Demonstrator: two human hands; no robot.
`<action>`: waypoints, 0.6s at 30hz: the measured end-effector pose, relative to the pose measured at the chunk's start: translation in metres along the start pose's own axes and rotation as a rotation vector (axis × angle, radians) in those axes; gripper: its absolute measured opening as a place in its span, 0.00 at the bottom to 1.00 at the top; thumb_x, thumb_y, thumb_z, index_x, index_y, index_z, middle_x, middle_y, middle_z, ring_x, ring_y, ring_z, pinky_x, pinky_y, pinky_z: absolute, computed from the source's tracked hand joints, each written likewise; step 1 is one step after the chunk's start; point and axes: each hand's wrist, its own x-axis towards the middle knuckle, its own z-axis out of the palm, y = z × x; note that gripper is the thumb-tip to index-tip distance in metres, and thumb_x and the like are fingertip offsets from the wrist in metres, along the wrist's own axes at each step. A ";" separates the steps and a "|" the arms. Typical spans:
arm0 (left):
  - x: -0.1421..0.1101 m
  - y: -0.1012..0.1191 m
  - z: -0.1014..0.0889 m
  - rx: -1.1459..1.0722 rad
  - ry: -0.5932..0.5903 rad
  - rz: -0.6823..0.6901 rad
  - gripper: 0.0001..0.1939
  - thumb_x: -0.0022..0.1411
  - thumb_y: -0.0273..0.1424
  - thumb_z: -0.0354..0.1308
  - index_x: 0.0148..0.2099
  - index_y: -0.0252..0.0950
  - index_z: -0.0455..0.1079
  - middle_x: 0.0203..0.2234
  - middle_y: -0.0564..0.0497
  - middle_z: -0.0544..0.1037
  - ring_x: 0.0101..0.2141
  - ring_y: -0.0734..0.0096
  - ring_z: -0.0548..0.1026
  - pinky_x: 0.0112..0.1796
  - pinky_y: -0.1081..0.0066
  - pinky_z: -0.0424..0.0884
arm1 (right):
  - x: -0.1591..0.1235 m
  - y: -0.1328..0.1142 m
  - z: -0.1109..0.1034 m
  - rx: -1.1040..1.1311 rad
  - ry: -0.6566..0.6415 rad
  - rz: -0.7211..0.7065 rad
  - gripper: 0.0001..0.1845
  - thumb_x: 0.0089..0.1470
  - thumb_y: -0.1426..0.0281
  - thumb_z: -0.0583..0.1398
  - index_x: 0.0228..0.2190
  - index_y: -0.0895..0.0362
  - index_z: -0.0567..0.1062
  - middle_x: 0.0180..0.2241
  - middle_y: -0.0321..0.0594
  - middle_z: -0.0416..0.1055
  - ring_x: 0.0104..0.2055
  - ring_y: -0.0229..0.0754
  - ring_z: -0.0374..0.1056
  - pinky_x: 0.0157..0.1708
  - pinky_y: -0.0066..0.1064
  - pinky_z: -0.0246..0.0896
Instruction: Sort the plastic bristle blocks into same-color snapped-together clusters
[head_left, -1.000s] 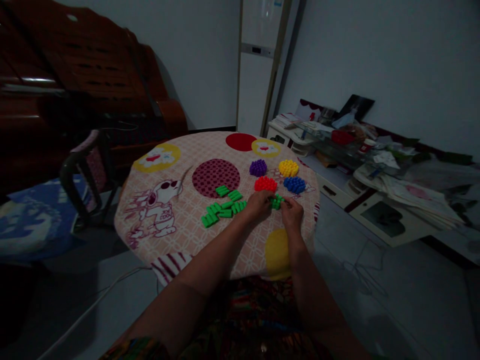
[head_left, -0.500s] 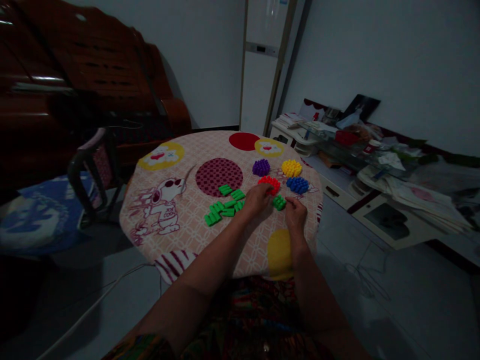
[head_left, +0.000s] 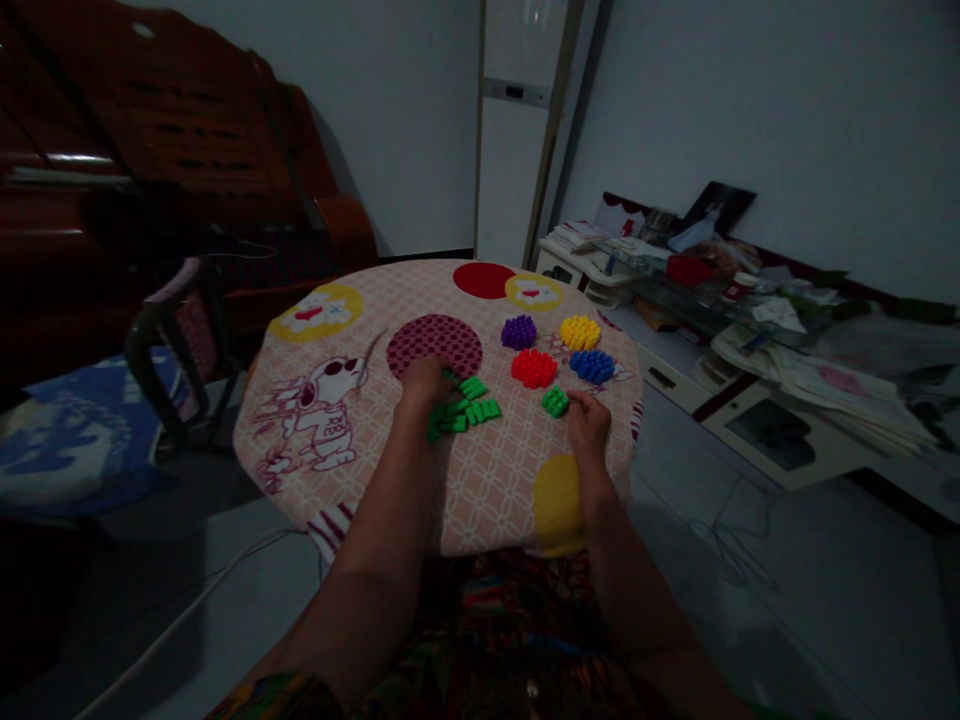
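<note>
My left hand point(head_left: 425, 382) is over the loose green blocks point(head_left: 480, 411) left of the table's middle, its fingers closed on a green block point(head_left: 450, 375) at the far edge of the pile. The fingertips are partly hidden behind the hand. On the right, my right hand point(head_left: 589, 421) is curled, with thumb and forefinger at the right edge of a small green block cluster point(head_left: 555, 402). Beyond that cluster sit studded clumps of the same kind: red point(head_left: 534, 369), blue point(head_left: 592, 367), purple point(head_left: 518, 332) and yellow point(head_left: 580, 332).
A patterned cloth covers the round table point(head_left: 480, 500). To the right stands a low cabinet point(head_left: 675, 385) piled with papers and bags. A wooden bench point(head_left: 195, 150) and a folded chair frame point(head_left: 161, 345) are at left. A white cable point(head_left: 202, 590) trails across the floor.
My left hand has moved left, from beside the red clump to the loose green blocks. My right hand stays by the green cluster. The view has shifted slightly.
</note>
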 end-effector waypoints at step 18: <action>-0.064 0.113 0.080 -0.169 -0.092 0.342 0.21 0.56 0.26 0.61 0.54 0.34 0.72 0.41 0.45 0.81 0.43 0.62 0.78 0.48 0.65 0.72 | 0.001 0.000 -0.001 0.112 0.015 -0.026 0.20 0.51 0.63 0.53 0.35 0.56 0.82 0.36 0.44 0.81 0.40 0.48 0.73 0.44 0.39 0.66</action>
